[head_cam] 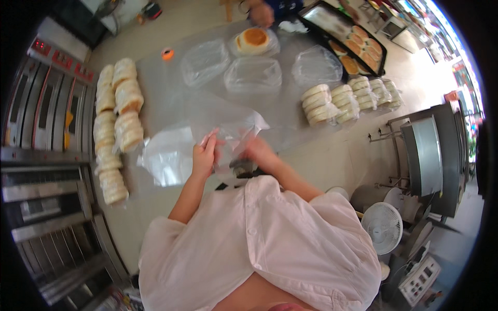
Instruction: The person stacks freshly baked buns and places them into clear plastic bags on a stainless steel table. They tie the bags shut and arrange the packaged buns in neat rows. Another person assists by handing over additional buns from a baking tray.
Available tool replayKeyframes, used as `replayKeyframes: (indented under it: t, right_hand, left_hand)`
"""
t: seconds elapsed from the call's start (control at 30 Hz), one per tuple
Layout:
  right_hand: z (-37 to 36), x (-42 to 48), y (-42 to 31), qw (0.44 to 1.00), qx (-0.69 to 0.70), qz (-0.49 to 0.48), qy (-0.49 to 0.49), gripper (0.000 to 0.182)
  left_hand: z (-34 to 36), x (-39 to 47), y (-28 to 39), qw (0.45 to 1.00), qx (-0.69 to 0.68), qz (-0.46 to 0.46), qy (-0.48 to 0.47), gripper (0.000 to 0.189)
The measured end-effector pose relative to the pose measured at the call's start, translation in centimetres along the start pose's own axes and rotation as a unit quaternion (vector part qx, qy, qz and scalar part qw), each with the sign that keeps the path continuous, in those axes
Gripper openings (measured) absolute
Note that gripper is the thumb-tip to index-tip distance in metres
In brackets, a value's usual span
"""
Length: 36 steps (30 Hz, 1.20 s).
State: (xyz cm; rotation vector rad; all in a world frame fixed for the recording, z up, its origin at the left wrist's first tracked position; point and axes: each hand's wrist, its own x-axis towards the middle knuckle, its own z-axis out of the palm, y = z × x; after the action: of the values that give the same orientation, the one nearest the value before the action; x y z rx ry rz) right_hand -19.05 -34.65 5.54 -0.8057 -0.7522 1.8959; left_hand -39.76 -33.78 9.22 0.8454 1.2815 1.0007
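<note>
Between my hands, over the near edge of the metal table [163, 89], is a clear plastic bag [233, 116]. My left hand [206, 151] pinches the bag's left side. Blurred by motion, my right hand [256, 149] is at the bag's right side; its grip is unclear. A stack of flat clear bags [167, 155] lies left of my left hand. Farther back are clear plastic trays [253, 74] and a stack of browned round breads [253, 39]. Bagged pale breads stand in rows at the left [126, 97] and right [319, 103].
Another person's hand [261, 14] is beyond the far edge, near the browned breads. Black baking trays [379, 70] with flat breads stand at the far right. An orange tape roll [167, 54] sits far left. Ovens [39, 105] line the left; a white fan [382, 227] stands right.
</note>
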Motion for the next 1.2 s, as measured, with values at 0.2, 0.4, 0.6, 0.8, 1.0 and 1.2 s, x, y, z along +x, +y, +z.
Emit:
replayKeyframes:
  t: [0.2, 0.4, 0.6, 0.8, 1.0, 1.2]
  right_hand:
    - [-0.8, 1.2, -1.4, 0.963, -0.167, 0.163, 0.138, 0.038]
    - [-0.9, 1.6, 0.9, 0.947, -0.205, 0.213, 0.128, 0.035]
    - [-0.2, 1.7, 1.7, 0.952, -0.242, 0.114, 0.149, 0.027]
    - [2.5, 1.6, 2.1, 0.954, -0.27, 0.055, 0.119, 0.026]
    - [4.5, 1.1, 0.1, 0.958, -0.217, 0.12, 0.147, 0.031]
    - [0.1, 0.4, -1.3, 0.875, -0.471, 0.046, 0.096, 0.037]
  left_hand:
    - [-0.9, -1.4, -4.4, 0.999, 0.018, 0.03, 0.036, 0.034]
    - [-4.1, -2.7, -7.6, 0.994, 0.076, -0.015, 0.081, 0.029]
    - [-8.6, -2.8, -6.8, 0.848, 0.523, -0.057, -0.063, 0.03]
    - [-2.4, -3.2, -3.4, 0.992, 0.101, 0.027, -0.074, 0.019]
    - [0.9, -3.6, -3.4, 0.965, 0.196, 0.172, -0.034, 0.019]
    - [-0.1, -2.4, -3.1, 0.93, -0.322, -0.174, -0.039, 0.01]
